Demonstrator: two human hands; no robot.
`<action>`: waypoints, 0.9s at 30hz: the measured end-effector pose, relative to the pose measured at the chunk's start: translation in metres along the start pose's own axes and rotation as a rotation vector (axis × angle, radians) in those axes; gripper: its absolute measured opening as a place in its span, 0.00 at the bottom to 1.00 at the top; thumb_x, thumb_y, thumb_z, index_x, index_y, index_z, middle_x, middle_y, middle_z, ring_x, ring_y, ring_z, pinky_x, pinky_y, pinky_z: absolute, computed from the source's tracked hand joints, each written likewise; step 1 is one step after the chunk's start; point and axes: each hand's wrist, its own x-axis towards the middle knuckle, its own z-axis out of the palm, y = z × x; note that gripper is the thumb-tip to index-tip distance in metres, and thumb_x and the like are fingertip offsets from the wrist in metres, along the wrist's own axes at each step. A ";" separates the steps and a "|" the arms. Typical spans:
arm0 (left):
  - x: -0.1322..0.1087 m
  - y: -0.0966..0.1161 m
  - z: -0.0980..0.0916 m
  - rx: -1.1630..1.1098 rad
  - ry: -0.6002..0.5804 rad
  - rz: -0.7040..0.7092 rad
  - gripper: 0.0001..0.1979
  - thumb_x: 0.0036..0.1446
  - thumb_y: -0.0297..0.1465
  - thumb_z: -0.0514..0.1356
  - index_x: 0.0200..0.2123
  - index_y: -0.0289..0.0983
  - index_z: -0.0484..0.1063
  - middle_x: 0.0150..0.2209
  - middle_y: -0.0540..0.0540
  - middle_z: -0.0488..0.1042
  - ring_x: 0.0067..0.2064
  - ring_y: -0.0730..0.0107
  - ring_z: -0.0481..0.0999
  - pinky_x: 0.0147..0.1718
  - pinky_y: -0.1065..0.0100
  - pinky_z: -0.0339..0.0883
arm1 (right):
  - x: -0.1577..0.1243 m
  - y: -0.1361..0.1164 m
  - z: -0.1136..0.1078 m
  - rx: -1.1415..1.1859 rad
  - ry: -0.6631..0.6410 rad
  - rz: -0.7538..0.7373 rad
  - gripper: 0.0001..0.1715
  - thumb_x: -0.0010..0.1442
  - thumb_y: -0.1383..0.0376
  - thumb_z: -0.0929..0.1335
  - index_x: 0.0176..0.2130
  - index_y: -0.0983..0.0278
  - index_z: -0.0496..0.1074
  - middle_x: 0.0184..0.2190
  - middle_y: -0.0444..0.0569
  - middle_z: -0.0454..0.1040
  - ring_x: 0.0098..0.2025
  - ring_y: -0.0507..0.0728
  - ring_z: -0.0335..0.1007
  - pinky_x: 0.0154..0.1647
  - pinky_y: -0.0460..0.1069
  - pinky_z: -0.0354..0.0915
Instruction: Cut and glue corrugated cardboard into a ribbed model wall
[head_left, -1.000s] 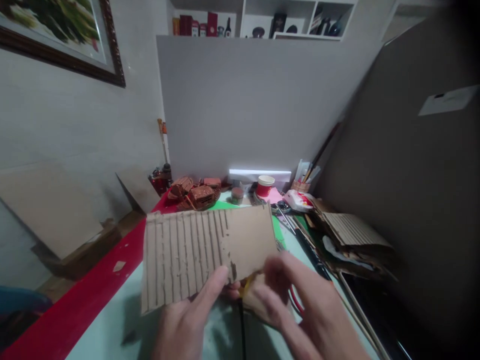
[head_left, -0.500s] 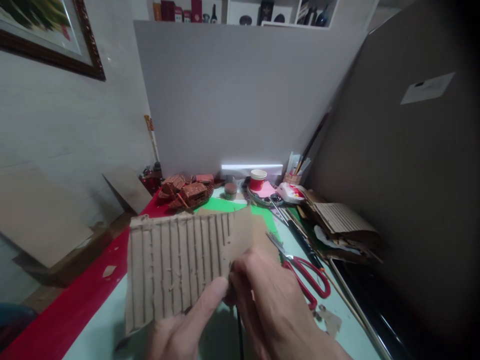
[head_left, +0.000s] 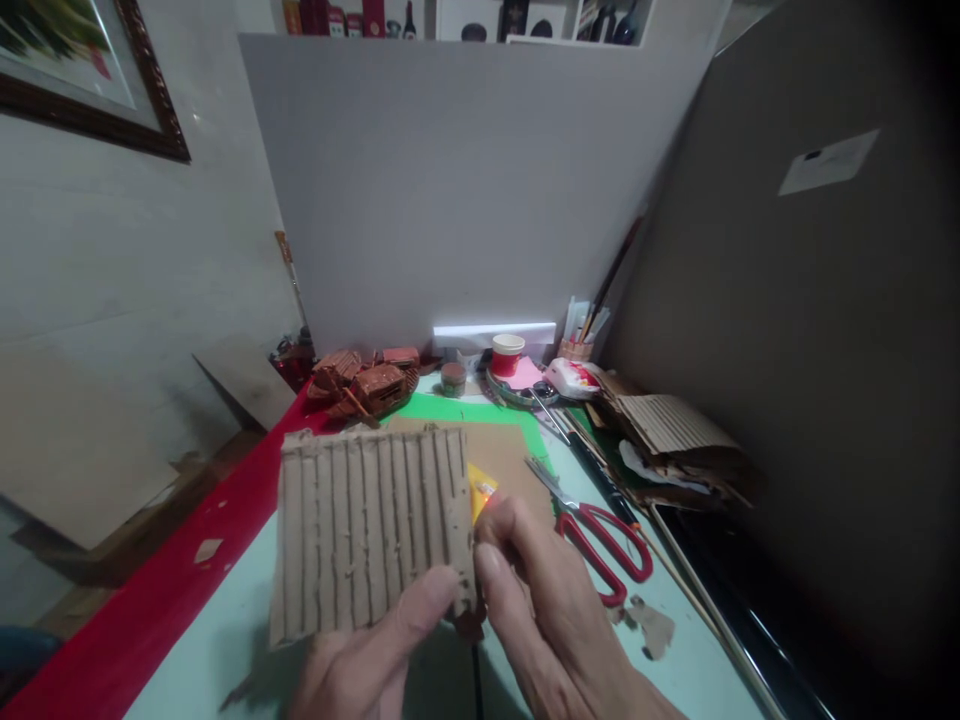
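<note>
A piece of corrugated cardboard with bare ridges and torn paper specks stands tilted up before me. My left hand grips its lower edge, thumb on the ridged face and the other fingers hidden behind. At the right edge of the cardboard is my right hand, thumb and forefinger closed together. Whether a scrap or the cardboard's edge is between them I cannot make out. Red-handled scissors lie partly open to the right of that hand. Torn paper scraps lie below the scissors.
Brown model boats sit at the back left. A red and white cup stands on a round tray at the back. A yellow thing shows behind the cardboard. Stacked cardboard lies at the right, beside a black panel.
The smooth paper flap at the cardboard's right edge no longer shows. My right hand has turned and its fingertips now show beside the edge. The view has shifted slightly.
</note>
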 end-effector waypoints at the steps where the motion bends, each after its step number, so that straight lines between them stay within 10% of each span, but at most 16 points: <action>1: -0.002 0.002 0.004 -0.034 -0.005 -0.038 0.21 0.36 0.22 0.74 0.38 0.42 0.82 0.35 0.46 0.85 0.55 0.50 0.78 0.47 0.67 0.78 | -0.001 0.000 0.001 0.021 0.010 0.020 0.13 0.71 0.60 0.55 0.33 0.58 0.57 0.31 0.45 0.64 0.35 0.55 0.65 0.28 0.50 0.58; 13: -0.004 0.010 0.014 -0.173 -0.035 -0.126 0.34 0.37 0.17 0.70 0.52 0.39 0.76 0.32 0.47 0.84 0.36 0.55 0.84 0.33 0.66 0.81 | -0.007 0.003 0.008 0.169 0.083 0.054 0.14 0.71 0.58 0.57 0.33 0.58 0.59 0.29 0.43 0.64 0.32 0.54 0.62 0.31 0.51 0.60; 27: 0.005 0.027 0.020 -0.172 0.007 0.160 0.34 0.47 0.12 0.62 0.56 0.43 0.71 0.45 0.43 0.78 0.32 0.67 0.78 0.23 0.69 0.77 | 0.024 0.025 -0.035 0.086 0.287 -0.049 0.11 0.70 0.59 0.63 0.34 0.59 0.64 0.26 0.38 0.64 0.26 0.48 0.61 0.26 0.42 0.61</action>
